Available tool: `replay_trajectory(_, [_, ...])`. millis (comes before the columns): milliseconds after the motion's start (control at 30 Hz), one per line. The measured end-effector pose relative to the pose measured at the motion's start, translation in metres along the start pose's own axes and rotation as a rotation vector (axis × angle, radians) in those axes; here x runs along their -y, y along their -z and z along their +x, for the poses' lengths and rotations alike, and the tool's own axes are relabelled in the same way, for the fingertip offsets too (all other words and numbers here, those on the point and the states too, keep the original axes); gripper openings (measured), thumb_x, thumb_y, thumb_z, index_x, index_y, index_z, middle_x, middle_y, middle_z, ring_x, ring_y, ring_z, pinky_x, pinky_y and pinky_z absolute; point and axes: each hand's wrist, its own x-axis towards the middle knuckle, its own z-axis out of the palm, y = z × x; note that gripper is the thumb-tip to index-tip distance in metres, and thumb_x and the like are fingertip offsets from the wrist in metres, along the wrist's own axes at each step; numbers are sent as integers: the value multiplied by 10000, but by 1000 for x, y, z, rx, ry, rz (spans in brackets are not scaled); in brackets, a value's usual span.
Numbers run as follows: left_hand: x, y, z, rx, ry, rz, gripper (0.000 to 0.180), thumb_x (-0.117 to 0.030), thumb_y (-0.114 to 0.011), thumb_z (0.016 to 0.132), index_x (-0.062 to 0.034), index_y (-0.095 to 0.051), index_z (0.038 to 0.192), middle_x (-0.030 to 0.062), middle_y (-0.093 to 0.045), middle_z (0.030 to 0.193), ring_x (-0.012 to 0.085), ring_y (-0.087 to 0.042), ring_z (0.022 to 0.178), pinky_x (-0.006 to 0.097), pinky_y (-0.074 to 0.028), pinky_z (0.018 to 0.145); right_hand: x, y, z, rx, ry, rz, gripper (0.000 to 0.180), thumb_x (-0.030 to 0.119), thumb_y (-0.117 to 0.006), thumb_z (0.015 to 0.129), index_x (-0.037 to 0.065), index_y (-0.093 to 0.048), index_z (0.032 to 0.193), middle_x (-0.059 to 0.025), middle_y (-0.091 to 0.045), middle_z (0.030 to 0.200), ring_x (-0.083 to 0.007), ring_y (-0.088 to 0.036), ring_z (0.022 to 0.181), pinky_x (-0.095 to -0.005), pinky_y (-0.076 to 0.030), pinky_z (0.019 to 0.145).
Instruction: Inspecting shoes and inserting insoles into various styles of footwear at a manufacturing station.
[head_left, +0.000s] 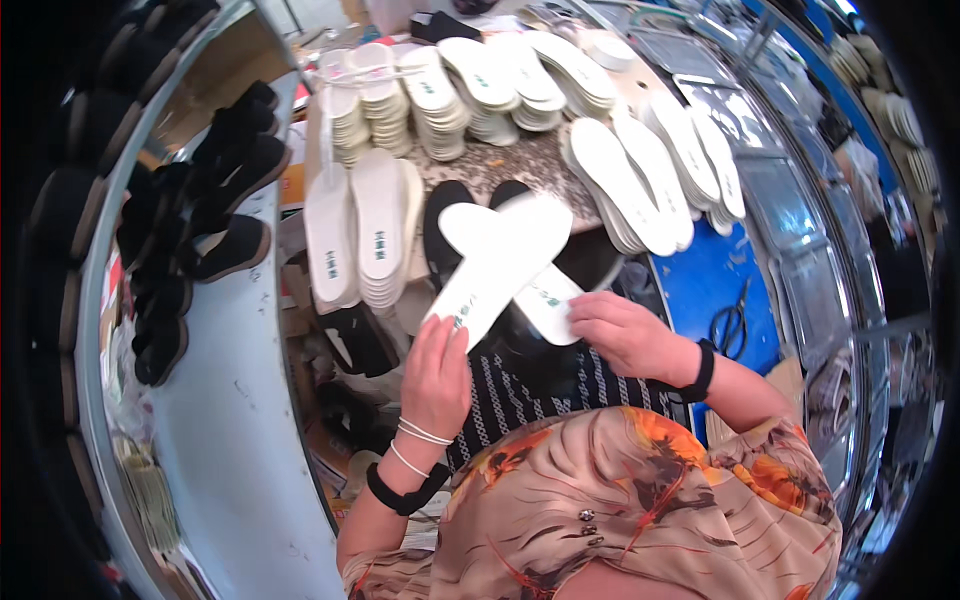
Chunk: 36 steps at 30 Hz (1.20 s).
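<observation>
Two white insoles cross each other in front of me, over a pair of black shoes (440, 225) at the table's near edge. My left hand (437, 375) grips the heel end of one insole (485, 290), which slants up to the right and lies over the other. By its heel end, my right hand (620, 332) pinches the second insole (548, 312), which slants up to the left. Green print shows near both heels. Stacks of white insoles (380, 235) stand left of the shoes, with further stacks (620, 190) to their right.
More insole stacks (480, 75) line the back of the speckled table (500, 165). Black scissors (730, 325) lie on a blue surface (700, 290) at right. Black shoes (235, 245) crowd a pale shelf (235, 430) at left. Clear plastic-like trays (790, 205) run along the right.
</observation>
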Motion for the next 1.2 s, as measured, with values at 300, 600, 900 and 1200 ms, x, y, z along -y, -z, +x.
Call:
replay_trajectory(300, [-26,-57,73,234,165,165,722,-272,-694,697,-32,-354,1287,226,-316,1305,369,-402,1120,463,-377,895,-31,-82,35,-16,-661,-389,577,241,-673,641,15,-457,1126,-204,-422,1106,-339,-519,884,-419,-485,694])
replay_trajectory(600, [24,-29,57,275,377,-33,635,-271,-729,697,18,-446,1186,250,-506,1084,414,-506,1002,408,-437,849,-55,-30,16,-34,-712,2,355,241,-692,676,66,-596,970,-161,-578,877,-332,-581,807,-390,-468,713])
replay_trajectory(900, [24,56,16,623,932,-1118,167,-198,-552,879,-33,-545,855,29,-562,645,70,-483,441,201,-367,377,16,38,-16,112,-1226,1859,237,245,-559,876,27,-568,968,-65,-555,595,-129,-534,395,-205,-396,303])
replay_trajectory(1200, [8,30,74,1027,971,-1296,247,-307,-549,885,-61,-566,866,9,-554,620,47,-467,431,180,-348,352,0,-42,33,228,-674,212,224,159,-516,835,-39,-606,784,-220,-546,605,-374,-565,604,-399,-458,601])
